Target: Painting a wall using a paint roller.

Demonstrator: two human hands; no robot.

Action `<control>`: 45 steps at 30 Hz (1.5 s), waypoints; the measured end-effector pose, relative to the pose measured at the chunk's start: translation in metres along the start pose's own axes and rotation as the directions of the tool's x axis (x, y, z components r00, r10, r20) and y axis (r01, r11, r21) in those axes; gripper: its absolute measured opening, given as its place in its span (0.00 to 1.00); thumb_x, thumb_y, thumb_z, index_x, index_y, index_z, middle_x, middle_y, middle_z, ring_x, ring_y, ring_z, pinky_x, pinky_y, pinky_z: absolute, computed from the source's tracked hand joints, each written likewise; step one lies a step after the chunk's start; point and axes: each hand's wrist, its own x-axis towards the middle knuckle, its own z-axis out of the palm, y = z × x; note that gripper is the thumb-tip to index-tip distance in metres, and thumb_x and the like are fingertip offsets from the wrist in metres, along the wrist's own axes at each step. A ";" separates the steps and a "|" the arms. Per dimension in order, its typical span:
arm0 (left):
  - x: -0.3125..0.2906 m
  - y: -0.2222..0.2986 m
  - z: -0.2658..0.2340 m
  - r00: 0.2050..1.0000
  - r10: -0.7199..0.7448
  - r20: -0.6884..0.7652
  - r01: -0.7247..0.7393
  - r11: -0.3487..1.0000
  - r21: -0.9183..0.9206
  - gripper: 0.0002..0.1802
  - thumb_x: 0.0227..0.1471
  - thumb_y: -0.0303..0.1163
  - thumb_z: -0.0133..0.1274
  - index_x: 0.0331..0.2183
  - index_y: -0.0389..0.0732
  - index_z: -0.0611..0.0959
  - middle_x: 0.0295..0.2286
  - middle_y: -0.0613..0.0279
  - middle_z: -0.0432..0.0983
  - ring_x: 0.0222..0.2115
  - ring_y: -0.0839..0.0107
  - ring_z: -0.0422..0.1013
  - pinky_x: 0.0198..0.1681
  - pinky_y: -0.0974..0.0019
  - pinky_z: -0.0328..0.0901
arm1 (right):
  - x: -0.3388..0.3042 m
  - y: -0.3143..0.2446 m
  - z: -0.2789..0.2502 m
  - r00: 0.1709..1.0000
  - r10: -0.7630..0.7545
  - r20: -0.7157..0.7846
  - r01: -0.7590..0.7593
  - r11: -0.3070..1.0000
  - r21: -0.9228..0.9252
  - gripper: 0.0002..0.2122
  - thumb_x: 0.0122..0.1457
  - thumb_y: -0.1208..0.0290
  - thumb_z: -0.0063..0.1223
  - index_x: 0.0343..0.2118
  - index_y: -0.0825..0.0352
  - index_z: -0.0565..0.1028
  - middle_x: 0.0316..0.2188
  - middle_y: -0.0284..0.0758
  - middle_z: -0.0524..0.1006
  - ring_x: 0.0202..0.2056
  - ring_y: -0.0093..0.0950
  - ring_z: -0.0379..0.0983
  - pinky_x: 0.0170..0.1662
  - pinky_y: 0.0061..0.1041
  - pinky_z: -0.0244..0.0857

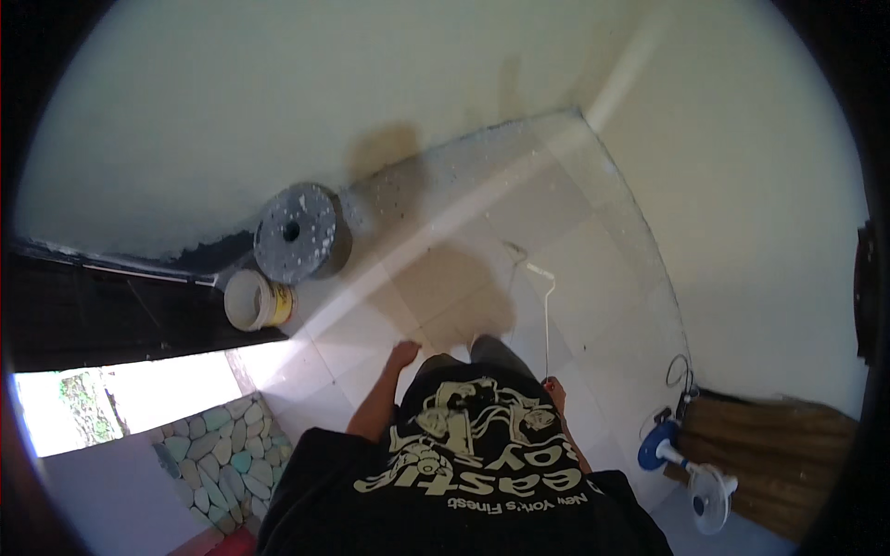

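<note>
My right hand is beside my right hip, closed round the lower end of a thin, pale bent rod that looks like a paint roller frame. The rod reaches forward over the floor and crooks sideways at its far end; no roller sleeve shows on it. My left hand is held out beside my left hip, its fingers curled in and nothing visible in them. Its finger detail is small and soft.
A grey paint-spotted drum stands against the far-left wall, with a white and yellow bucket next to it. A blue and white fan and a brown wooden panel are at the right. Pale floor tiles meet the walls ahead.
</note>
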 end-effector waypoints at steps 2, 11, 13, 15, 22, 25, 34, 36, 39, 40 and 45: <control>0.021 -0.001 -0.002 0.993 0.109 -0.037 -0.098 0.968 0.230 0.21 0.56 0.44 0.41 0.45 0.46 0.79 0.44 0.48 0.75 0.46 0.52 0.71 0.50 0.50 0.64 | 0.052 -0.064 -0.012 0.998 -0.059 0.012 0.059 0.998 0.007 0.10 0.50 0.65 0.54 0.30 0.65 0.73 0.23 0.41 0.75 0.28 0.38 0.74 0.34 0.36 0.67; 0.073 0.059 -0.031 0.996 -0.003 -0.093 0.007 0.999 0.036 0.20 0.56 0.44 0.41 0.42 0.43 0.79 0.43 0.44 0.75 0.46 0.47 0.70 0.47 0.48 0.65 | 0.260 -0.246 -0.071 0.996 -0.006 0.093 0.012 0.998 -0.060 0.11 0.56 0.66 0.47 0.35 0.69 0.73 0.27 0.47 0.76 0.30 0.44 0.74 0.36 0.38 0.66; 0.099 0.070 -0.040 1.000 -0.018 -0.001 0.018 0.996 0.086 0.20 0.55 0.44 0.41 0.41 0.42 0.79 0.43 0.44 0.75 0.46 0.47 0.70 0.47 0.48 0.66 | 0.298 -0.283 -0.074 0.995 -0.069 0.074 0.077 0.990 -0.118 0.12 0.56 0.66 0.47 0.37 0.69 0.74 0.28 0.47 0.76 0.30 0.44 0.74 0.37 0.37 0.67; 0.126 0.087 -0.053 0.994 -0.089 0.057 0.079 0.985 0.153 0.20 0.54 0.45 0.43 0.38 0.41 0.81 0.43 0.43 0.75 0.46 0.48 0.70 0.47 0.50 0.67 | 0.337 -0.308 -0.076 0.981 -0.106 0.163 0.137 0.972 -0.192 0.13 0.58 0.67 0.47 0.42 0.67 0.74 0.26 0.43 0.76 0.27 0.37 0.75 0.34 0.34 0.70; 0.199 0.156 -0.129 0.953 -0.269 -0.141 0.228 0.940 -0.255 0.30 0.51 0.46 0.52 0.53 0.40 0.72 0.42 0.46 0.76 0.43 0.54 0.73 0.48 0.56 0.67 | 0.428 -0.428 -0.051 0.849 0.083 0.521 -0.236 0.943 0.234 0.16 0.61 0.65 0.48 0.51 0.63 0.69 0.25 0.29 0.68 0.22 0.19 0.68 0.24 0.22 0.70; 0.228 0.182 -0.165 0.932 -0.329 -0.153 0.206 0.827 -0.524 0.29 0.53 0.43 0.52 0.53 0.38 0.72 0.38 0.50 0.78 0.36 0.62 0.76 0.42 0.60 0.69 | 0.466 -0.488 -0.030 0.790 0.113 0.603 -0.325 0.911 0.256 0.16 0.63 0.64 0.47 0.52 0.63 0.68 0.26 0.28 0.68 0.22 0.19 0.68 0.23 0.21 0.68; 0.266 0.235 -0.167 0.885 -0.371 -0.283 0.098 0.741 -0.664 0.20 0.57 0.37 0.48 0.49 0.37 0.75 0.36 0.56 0.79 0.33 0.69 0.75 0.39 0.66 0.70 | 0.622 -0.521 0.058 0.688 0.121 0.716 -0.453 0.842 0.293 0.11 0.62 0.60 0.50 0.38 0.62 0.71 0.24 0.27 0.67 0.18 0.16 0.64 0.18 0.18 0.61; 0.286 0.286 -0.151 0.858 -0.474 -0.196 0.272 0.744 -0.610 0.27 0.57 0.45 0.51 0.53 0.40 0.72 0.43 0.51 0.77 0.43 0.61 0.73 0.49 0.62 0.65 | 0.670 -0.499 0.061 0.694 0.148 0.705 -0.466 0.839 0.282 0.10 0.63 0.61 0.50 0.36 0.62 0.70 0.24 0.27 0.67 0.17 0.15 0.63 0.18 0.16 0.60; 0.290 0.303 -0.127 0.833 -0.548 -0.069 0.342 0.609 -0.715 0.33 0.54 0.49 0.52 0.56 0.42 0.69 0.49 0.46 0.72 0.49 0.56 0.70 0.53 0.61 0.62 | 0.697 -0.500 0.089 0.674 0.157 0.722 -0.497 0.820 0.285 0.08 0.63 0.62 0.49 0.31 0.59 0.68 0.24 0.26 0.67 0.17 0.13 0.61 0.17 0.14 0.56; 0.293 0.312 -0.122 0.832 -0.552 -0.059 0.353 0.608 -0.711 0.33 0.54 0.49 0.52 0.56 0.42 0.69 0.49 0.46 0.72 0.49 0.56 0.70 0.53 0.61 0.62 | 0.701 -0.506 0.093 0.684 0.188 0.705 -0.498 0.827 0.263 0.07 0.63 0.63 0.49 0.32 0.59 0.68 0.23 0.25 0.66 0.17 0.13 0.61 0.17 0.14 0.57; 0.308 0.329 -0.068 0.901 -0.433 0.010 0.390 0.801 -0.455 0.38 0.52 0.50 0.53 0.57 0.36 0.65 0.49 0.42 0.70 0.53 0.51 0.66 0.56 0.57 0.60 | 0.754 -0.488 0.108 0.710 0.173 0.682 -0.450 0.857 0.251 0.10 0.63 0.64 0.49 0.44 0.61 0.69 0.23 0.26 0.66 0.17 0.14 0.61 0.17 0.14 0.58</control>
